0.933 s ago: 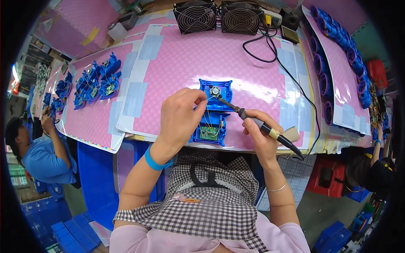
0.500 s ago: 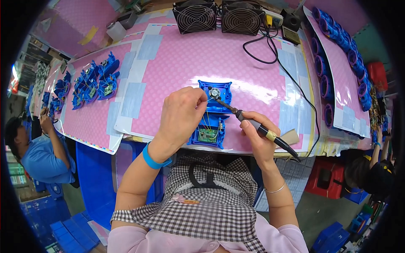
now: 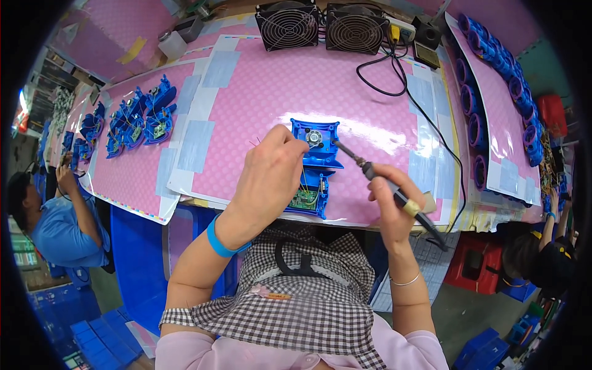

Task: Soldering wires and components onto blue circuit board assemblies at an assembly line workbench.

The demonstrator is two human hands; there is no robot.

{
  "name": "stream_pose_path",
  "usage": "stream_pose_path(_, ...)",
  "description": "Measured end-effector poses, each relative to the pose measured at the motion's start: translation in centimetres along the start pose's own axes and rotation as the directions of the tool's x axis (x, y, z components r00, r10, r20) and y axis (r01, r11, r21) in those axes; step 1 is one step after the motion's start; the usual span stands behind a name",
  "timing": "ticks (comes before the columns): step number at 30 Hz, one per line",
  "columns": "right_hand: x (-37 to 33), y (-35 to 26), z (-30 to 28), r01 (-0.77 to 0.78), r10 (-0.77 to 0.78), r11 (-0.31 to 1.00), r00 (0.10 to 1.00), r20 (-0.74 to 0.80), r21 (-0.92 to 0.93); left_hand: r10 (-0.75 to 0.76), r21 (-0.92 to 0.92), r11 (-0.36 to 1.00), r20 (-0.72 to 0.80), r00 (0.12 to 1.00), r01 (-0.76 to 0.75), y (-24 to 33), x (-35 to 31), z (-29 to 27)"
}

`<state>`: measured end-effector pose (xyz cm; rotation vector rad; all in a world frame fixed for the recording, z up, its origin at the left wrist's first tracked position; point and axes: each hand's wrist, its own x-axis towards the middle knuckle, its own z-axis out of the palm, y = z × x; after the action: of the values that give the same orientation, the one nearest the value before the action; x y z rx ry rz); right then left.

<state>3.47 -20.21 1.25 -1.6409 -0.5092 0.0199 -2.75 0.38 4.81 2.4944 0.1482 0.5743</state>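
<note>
My right hand [image 3: 394, 200] grips a soldering iron [image 3: 375, 172], its tip at the right edge of an open blue plastic housing [image 3: 323, 162]. A round silver-rimmed speaker [image 3: 314, 139] sits in the far half of that housing. The near half holds a green circuit board [image 3: 303, 198], partly covered by my left hand [image 3: 266, 176]. My left fingers are pinched together beside the speaker. Thin red wire ends [image 3: 254, 142] stick out behind them, and yellowish wires run from below the fingers toward the board. The pinched fingertips hide exactly where the wires end.
Two black fans [image 3: 290, 29] stand at the back, beside the iron's black cable [image 3: 425, 111]. Several opened blue housings [image 3: 132, 126] lie at left. Blue round parts [image 3: 475, 126] line a rack at right. A co-worker [image 3: 65, 216] sits at far left.
The soldering iron has moved right, off the speaker to the housing's right edge. My left hand has turned slightly, and red wire ends now show beside it.
</note>
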Motion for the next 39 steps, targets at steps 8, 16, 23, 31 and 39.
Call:
stream_pose_path(8,1.2,-0.2,-0.8,-0.129,0.127,0.991,0.990,0.062,0.022,0.029,0.020,0.999,0.079,0.996,-0.031,-0.1,0.6,1.8)
stream_pose_path(16,1.2,0.7,-0.3,-0.089,0.085,0.995,0.994,0.068,0.052,0.038,-0.001,0.999,0.078,0.996,-0.038,-0.7,1.1,2.8)
stream_pose_path(23,1.3,0.9,-0.4,-0.072,0.069,0.997,0.994,0.086,0.030,0.037,0.014,0.999,0.079,0.996,-0.038,-0.8,1.3,3.0)
stream_pose_path(31,1.4,1.1,-0.4,-0.022,0.022,1.000,0.993,0.115,0.004,0.073,-0.067,0.995,0.012,0.997,-0.072,-0.8,1.1,1.8)
stream_pose_path(39,1.4,0.3,-0.9,-0.094,0.091,0.993,0.995,0.043,0.074,-0.539,-0.322,0.828,-0.227,0.811,0.460,-3.5,-3.8,-1.3)
